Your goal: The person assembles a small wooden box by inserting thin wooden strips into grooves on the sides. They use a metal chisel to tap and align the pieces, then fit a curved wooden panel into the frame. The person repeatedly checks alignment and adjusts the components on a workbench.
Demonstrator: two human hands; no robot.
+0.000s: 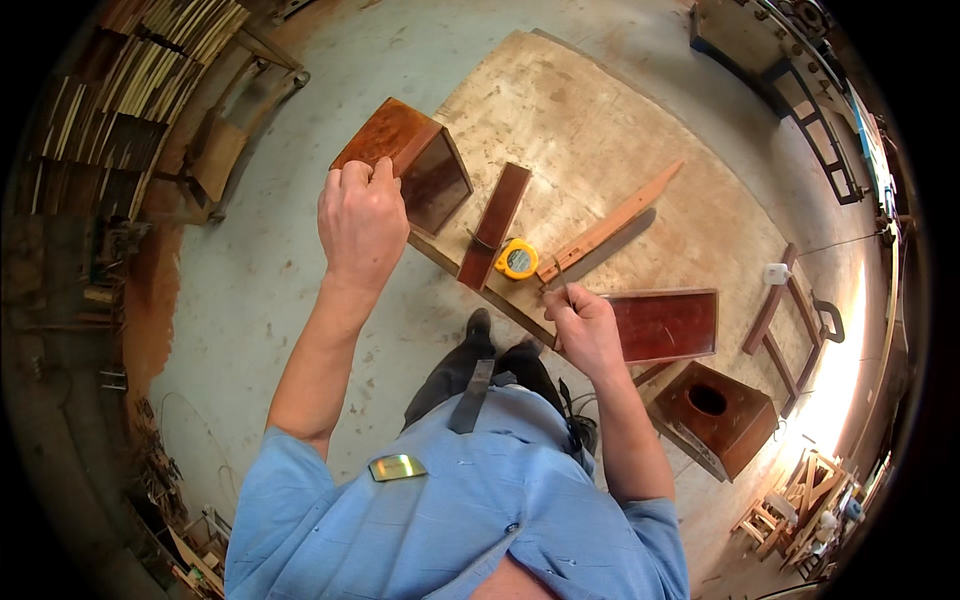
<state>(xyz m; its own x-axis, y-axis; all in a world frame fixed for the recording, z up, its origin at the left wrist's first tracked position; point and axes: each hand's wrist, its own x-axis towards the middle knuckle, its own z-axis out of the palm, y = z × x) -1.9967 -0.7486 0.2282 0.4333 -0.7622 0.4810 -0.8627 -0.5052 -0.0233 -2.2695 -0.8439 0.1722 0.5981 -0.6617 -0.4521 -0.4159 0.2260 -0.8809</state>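
At the table's left edge, my left hand (363,225) grips the near rim of a reddish-brown wooden box (445,190), its fingers curled over the edge. My right hand (584,330) is closed in a pinch near the table's front edge. A thin dark rod (558,268) sticks up from those fingers; its exact kind is unclear. Between the hands lie a narrow dark-red wooden piece (507,200) and a yellow tape measure (517,259). Just beyond my right hand is a long pointed wood strip (620,218) with a dark flat strip (618,240) alongside.
The pale worktable (590,120) also carries a shallow red-bottomed tray (668,325), a wooden box with an oval hole (740,425) and a dark wooden frame (768,320) at the right. Stacked boards (130,90) stand far left. A machine (750,50) is at the far right.
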